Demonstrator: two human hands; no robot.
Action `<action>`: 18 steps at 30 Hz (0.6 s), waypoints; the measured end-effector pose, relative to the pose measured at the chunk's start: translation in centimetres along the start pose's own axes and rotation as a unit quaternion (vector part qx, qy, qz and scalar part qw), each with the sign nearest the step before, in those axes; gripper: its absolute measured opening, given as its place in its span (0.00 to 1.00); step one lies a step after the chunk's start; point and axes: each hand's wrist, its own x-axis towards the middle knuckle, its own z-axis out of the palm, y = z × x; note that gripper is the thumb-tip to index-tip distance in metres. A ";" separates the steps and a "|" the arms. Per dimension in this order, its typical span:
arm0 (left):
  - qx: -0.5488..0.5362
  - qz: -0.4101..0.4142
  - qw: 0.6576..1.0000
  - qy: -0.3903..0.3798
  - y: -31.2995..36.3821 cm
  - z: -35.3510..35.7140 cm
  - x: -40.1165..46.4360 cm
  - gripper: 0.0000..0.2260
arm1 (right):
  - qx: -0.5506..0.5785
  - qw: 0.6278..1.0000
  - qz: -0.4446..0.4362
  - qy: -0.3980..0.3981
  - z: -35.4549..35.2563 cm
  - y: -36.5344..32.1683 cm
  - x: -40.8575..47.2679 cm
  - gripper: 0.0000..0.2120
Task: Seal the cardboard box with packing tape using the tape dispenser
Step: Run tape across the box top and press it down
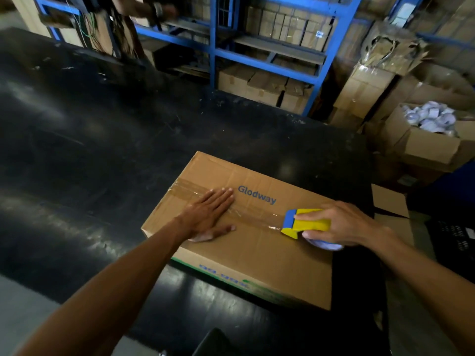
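A closed cardboard box (257, 253) printed "Glodway" lies on the black table (90, 150). A strip of clear packing tape (195, 188) runs along its top seam from the far left edge toward the right. My left hand (209, 214) lies flat, fingers spread, on the taped seam near the box's left half. My right hand (341, 223) grips a yellow and blue tape dispenser (305, 223) near the box's right end, its blade end on the tape. A pale tape roll shows under that hand.
Blue metal shelving (267, 62) stacked with cartons stands beyond the table. To the right sit more cartons, one open box (426, 147) full of tape rolls, and a flat cardboard piece (390, 204). Another person's arm (144, 9) appears at the top.
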 end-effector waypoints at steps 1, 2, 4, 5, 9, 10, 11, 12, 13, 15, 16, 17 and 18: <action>0.008 -0.012 1.000 -0.012 0.5 -0.3 0.1 0.41 | -0.006 1.000 -0.006 0.005 0.2 0.3 0.1 0.26; 0.012 -0.031 0.999 -0.021 1.3 -0.5 0.2 0.43 | -0.014 1.000 -0.015 0.009 0.3 0.4 0.5 0.26; 0.002 -0.052 0.998 -0.022 4.1 -0.7 1.2 0.48 | -0.020 0.999 -0.027 0.016 0.4 0.5 1.2 0.26; -0.015 -0.047 0.999 -0.015 6.1 -0.5 2.1 0.50 | -0.022 0.999 -0.032 0.020 0.5 0.8 1.3 0.27; -0.070 -0.021 0.996 0.042 13.5 1.6 5.6 0.51 | -0.026 0.997 -0.045 0.052 1.2 1.5 1.2 0.27; -0.071 -0.026 0.996 0.038 14.1 1.7 5.9 0.50 | -0.027 0.997 -0.046 0.061 1.4 1.4 1.2 0.27; -0.064 -0.032 0.997 0.041 14.3 1.8 6.1 0.50 | -0.029 0.996 -0.046 0.070 1.4 1.4 1.2 0.26; -0.054 -0.036 0.997 0.044 14.3 1.8 6.1 0.50 | -0.029 0.996 -0.045 0.075 1.4 1.5 1.2 0.26; -0.041 -0.036 0.997 0.047 14.2 1.7 6.0 0.50 | -0.028 0.996 -0.047 0.076 1.3 1.6 1.3 0.25; -0.022 -0.036 0.998 0.050 14.0 1.7 6.1 0.49 | -0.026 0.996 -0.051 0.072 1.4 1.8 1.2 0.26; -0.018 -0.036 0.998 0.045 14.1 1.6 6.0 0.48 | -0.022 0.996 -0.053 0.068 1.4 1.9 1.1 0.26; -0.015 -0.036 0.999 0.038 14.1 1.7 6.1 0.48 | -0.016 0.997 -0.055 0.060 1.4 2.0 1.0 0.27; -0.011 -0.036 0.999 0.031 14.2 1.7 6.1 0.48 | -0.010 0.997 -0.057 0.047 1.3 2.2 0.8 0.27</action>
